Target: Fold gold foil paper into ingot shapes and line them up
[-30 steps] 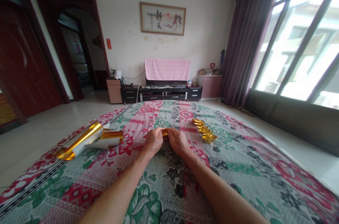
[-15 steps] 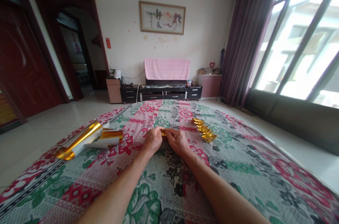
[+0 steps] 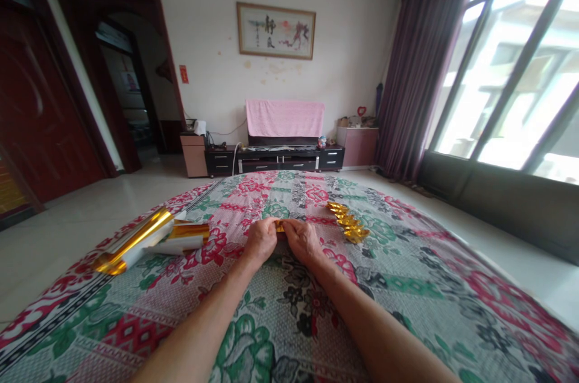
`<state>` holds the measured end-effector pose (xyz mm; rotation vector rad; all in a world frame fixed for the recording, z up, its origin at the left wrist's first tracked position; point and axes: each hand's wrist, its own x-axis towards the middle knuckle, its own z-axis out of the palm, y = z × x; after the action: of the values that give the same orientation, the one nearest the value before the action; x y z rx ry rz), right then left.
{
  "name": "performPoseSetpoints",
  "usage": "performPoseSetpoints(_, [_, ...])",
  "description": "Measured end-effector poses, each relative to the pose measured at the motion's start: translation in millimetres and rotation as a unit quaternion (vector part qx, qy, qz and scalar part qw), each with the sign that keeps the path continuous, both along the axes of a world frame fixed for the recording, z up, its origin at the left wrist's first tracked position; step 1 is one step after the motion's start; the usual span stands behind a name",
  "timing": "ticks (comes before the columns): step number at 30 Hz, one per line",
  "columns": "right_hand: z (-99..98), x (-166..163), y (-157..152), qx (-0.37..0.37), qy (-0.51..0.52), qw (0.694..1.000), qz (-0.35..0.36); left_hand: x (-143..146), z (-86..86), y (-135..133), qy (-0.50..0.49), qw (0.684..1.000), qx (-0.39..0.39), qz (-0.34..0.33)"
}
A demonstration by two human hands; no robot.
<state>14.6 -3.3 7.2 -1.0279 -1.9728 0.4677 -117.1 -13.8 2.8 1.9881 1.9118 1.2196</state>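
My left hand and my right hand meet at the middle of a round table covered with a flowered cloth. Both hands are closed, pinching a small piece of gold foil paper between their fingertips; most of it is hidden by the fingers. To the right of my right hand lies a row of several folded gold paper pieces. To the left of my left hand lies a loose stack of gold and white foil sheets.
Beyond the table stand a low black TV cabinet with a pink cloth over the screen, a dark wooden door at the left, and a large window with a purple curtain at the right. The floor is pale tile.
Both hands have stayed together on the gold paper, shifting only slightly; the fingers have worked a little on the piece. The view has drifted a touch.
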Motion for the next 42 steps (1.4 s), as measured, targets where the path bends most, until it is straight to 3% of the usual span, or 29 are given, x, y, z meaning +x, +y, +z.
performPoseSetpoints(4, [-0.6,-0.4,1.4,0.000,-0.001,1.000,-0.004,0.8,1.9,-1.5,-0.006,1.000,-0.006,-0.005])
performPoseSetpoints(9, [-2.9,-0.4,2.5,0.005,0.003,1.000,-0.008,-2.6,1.0,0.6,-0.089,0.994,-0.046,-0.038])
performPoseSetpoints(15, [-0.4,0.2,0.5,-0.003,0.018,1.000,-0.009,-9.2,0.9,5.0,-0.214,0.967,-0.111,-0.081])
performPoseSetpoints(20, [-0.9,0.2,0.1,-0.015,0.036,0.999,0.030,-10.5,7.0,1.4,-0.279,0.939,-0.154,-0.126])
performPoseSetpoints(25, [-5.6,-1.1,5.0,0.020,0.007,1.000,0.003,-9.0,11.1,-2.6,-0.266,0.940,-0.177,-0.119])
performPoseSetpoints(33, [-4.9,-0.8,7.2,0.001,0.017,1.000,-0.012,-7.7,18.1,-6.4,-0.386,0.901,-0.165,-0.109])
performPoseSetpoints(38, [-6.4,-0.3,10.9,-0.063,0.094,0.994,0.010,-12.3,11.0,-2.4,-0.373,0.919,-0.115,-0.056])
performPoseSetpoints(42, [-7.5,0.4,12.5,-0.082,0.120,0.989,0.012,-13.6,3.6,-0.6,-0.284,0.951,-0.102,-0.074])
